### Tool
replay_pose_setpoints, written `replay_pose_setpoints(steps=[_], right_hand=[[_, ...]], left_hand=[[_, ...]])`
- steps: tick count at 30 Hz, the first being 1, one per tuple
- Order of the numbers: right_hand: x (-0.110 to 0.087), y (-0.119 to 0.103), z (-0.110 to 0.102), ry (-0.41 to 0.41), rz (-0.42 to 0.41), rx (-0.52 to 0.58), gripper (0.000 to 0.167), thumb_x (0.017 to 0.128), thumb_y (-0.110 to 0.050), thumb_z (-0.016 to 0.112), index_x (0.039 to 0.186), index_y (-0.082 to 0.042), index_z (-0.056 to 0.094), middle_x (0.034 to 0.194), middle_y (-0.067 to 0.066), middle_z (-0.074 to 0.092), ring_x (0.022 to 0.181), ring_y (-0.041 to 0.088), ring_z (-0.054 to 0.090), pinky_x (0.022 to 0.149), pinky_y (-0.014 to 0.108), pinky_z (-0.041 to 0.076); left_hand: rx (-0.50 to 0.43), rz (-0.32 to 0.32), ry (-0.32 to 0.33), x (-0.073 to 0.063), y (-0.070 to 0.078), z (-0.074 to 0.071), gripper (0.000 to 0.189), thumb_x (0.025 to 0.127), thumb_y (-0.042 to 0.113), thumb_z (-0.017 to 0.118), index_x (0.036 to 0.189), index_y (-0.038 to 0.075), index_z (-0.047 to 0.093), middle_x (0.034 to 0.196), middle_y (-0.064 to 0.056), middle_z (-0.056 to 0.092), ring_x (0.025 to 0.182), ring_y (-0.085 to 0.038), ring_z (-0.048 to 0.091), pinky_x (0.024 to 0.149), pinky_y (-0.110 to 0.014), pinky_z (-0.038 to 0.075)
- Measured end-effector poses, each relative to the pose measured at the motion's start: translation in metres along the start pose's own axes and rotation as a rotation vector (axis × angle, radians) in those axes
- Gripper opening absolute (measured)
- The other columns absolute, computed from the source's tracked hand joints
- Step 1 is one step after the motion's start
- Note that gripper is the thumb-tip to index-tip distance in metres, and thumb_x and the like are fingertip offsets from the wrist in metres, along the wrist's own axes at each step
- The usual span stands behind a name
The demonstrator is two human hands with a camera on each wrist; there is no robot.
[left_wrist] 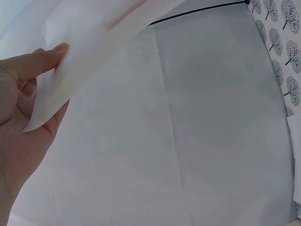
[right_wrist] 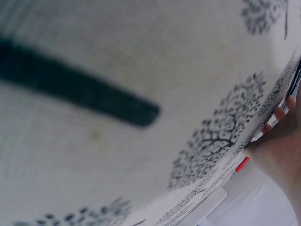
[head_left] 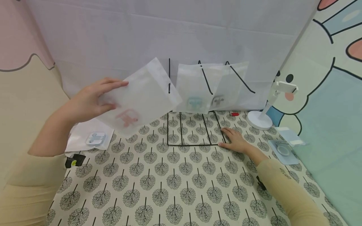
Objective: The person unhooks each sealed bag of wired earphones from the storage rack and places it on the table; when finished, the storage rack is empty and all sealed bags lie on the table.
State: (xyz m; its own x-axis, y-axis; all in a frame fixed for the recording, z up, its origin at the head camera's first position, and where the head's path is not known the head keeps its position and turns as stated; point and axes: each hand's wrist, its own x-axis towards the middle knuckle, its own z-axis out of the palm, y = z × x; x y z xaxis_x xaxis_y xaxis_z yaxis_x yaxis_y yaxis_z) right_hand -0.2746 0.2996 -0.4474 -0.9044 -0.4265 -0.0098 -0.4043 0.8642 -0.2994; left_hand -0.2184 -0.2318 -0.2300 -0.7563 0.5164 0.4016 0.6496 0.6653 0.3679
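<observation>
My left hand (head_left: 94, 99) pinches the lower left edge of a frosted plastic bag (head_left: 147, 97) between thumb and fingers; the left wrist view shows this grip on the bag (left_wrist: 70, 80). A red item (head_left: 127, 117), blurred through the plastic, lies in its lower part. The bag is tilted, its upper right edge at the left prong of a black wire display rack (head_left: 196, 145); the prong's tip shows in front of the plastic. My right hand (head_left: 234, 141) rests on the tabletop, fingers touching the rack base's right side. In the right wrist view, that hand (right_wrist: 280, 146) is partly cut off.
Two frosted bags, one with a teal item (head_left: 194, 102) and one with dark earphones (head_left: 217, 101), hang on the other prongs. A bag with white earphones (head_left: 96, 138) lies left. At right stand a white phone stand (head_left: 260, 120) and a light-blue stand (head_left: 282, 150). A red object (head_left: 235, 114) lies behind.
</observation>
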Motion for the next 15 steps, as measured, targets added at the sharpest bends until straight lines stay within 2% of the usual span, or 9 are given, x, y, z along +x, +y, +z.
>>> replay_pose_setpoints(steps=[6, 9, 15], right_hand=[[0.001, 0.001, 0.001, -0.010, 0.008, 0.001, 0.081, 0.088, -0.045, 0.061, 0.147, -0.001, 0.028, 0.150, 0.026, 0.024, 0.136, 0.048, 0.022, 0.108, 0.067, 0.013], [0.001, 0.001, 0.001, -0.012, 0.011, 0.003, 0.081, 0.088, -0.046, 0.061, 0.147, -0.001, 0.027, 0.150, 0.025, 0.024, 0.136, 0.048, 0.022, 0.109, 0.066, 0.013], [0.002, 0.002, 0.002, -0.011, 0.010, 0.002, 0.081, 0.088, -0.046, 0.061, 0.147, -0.002, 0.027, 0.150, 0.025, 0.024, 0.135, 0.048, 0.022, 0.109, 0.067, 0.012]], left_hand=[[-0.003, 0.018, 0.003, -0.009, 0.001, 0.001, 0.077, 0.079, -0.002, 0.072, 0.143, 0.029, 0.042, 0.140, -0.001, 0.045, 0.118, -0.024, 0.049, 0.087, -0.011, 0.036], [-0.007, 0.030, 0.011, -0.013, 0.001, 0.002, 0.077, 0.078, -0.002, 0.073, 0.143, 0.028, 0.043, 0.139, 0.000, 0.046, 0.117, -0.020, 0.048, 0.088, -0.007, 0.033], [-0.020, 0.056, 0.024, -0.019, 0.001, 0.004, 0.078, 0.076, -0.003, 0.074, 0.142, 0.026, 0.044, 0.138, 0.001, 0.047, 0.118, -0.002, 0.043, 0.091, -0.004, 0.031]])
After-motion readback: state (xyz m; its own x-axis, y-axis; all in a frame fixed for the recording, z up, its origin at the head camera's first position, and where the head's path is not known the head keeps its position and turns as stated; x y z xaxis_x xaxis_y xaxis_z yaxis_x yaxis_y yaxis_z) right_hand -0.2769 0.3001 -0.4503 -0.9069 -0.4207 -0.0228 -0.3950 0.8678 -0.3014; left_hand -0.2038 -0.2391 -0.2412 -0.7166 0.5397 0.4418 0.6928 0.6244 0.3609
